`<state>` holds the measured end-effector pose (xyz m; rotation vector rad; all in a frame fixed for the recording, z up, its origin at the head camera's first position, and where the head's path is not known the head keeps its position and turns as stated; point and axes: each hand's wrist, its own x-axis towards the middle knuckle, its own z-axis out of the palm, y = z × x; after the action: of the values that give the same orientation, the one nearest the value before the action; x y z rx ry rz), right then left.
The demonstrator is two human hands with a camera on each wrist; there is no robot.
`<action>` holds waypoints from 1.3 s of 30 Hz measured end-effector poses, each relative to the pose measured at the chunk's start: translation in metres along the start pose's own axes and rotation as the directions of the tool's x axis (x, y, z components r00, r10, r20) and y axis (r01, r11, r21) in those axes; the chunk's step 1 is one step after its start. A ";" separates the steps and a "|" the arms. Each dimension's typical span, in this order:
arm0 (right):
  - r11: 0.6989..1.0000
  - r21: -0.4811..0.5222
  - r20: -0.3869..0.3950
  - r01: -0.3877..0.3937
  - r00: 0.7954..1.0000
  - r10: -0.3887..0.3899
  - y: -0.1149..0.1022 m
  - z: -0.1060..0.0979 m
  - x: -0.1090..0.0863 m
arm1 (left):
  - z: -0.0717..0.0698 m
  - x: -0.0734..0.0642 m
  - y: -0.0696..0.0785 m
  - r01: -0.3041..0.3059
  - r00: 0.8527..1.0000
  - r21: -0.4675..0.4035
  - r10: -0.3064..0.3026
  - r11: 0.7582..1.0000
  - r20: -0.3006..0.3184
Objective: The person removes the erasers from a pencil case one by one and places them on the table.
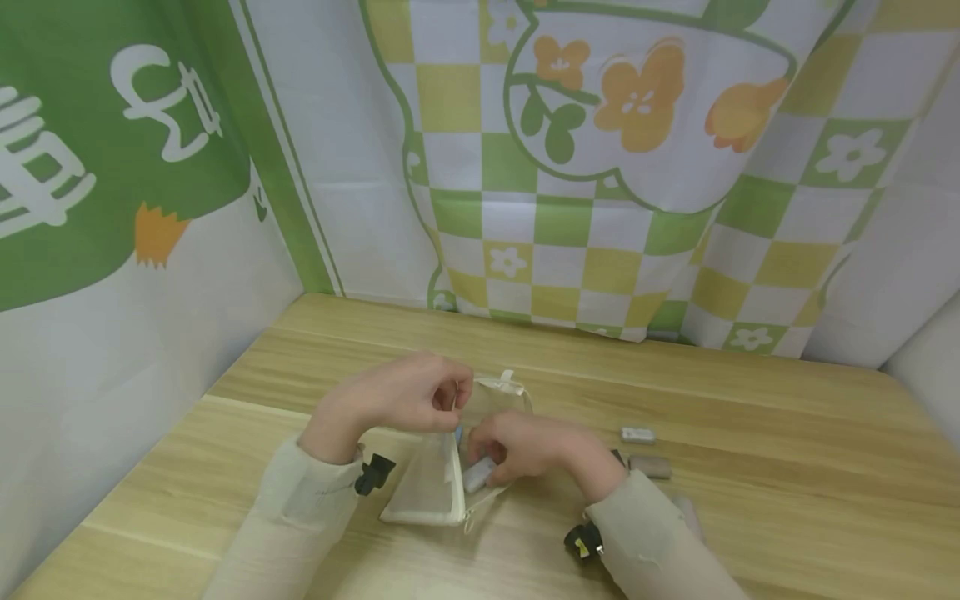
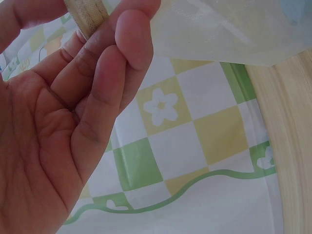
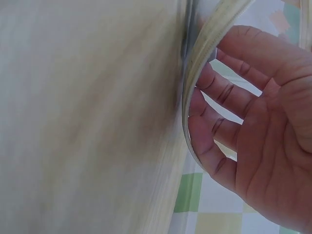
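A see-through cream mesh zip pouch lies open on the table. My left hand pinches its zippered edge between thumb and fingers, holding the mouth apart. My right hand reaches into that mouth and holds a small light-grey block with its fingertips; its exact kind is unclear. From the right wrist, the pouch's edge crosses in front of my fingertips, and the block is mostly hidden. Something small and blue shows inside the pouch near my left fingers.
On the wooden table, right of the pouch, lie a small whitish block, a grey-brown block and a pale piece partly behind my right sleeve. A patterned curtain hangs along the back edge.
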<state>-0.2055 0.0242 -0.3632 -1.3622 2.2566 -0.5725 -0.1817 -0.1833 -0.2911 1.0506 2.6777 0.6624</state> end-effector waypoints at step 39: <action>0.991 0.129 -0.129 0.045 0.991 -0.028 -0.008 0.000 -0.015 | 0.000 0.000 0.000 -0.002 1.000 0.004 0.002 1.000 -0.002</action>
<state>-0.1941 0.0342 -0.3563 -1.3380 2.2523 -0.8270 -0.1819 -0.1829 -0.2914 1.0535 2.6813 0.6598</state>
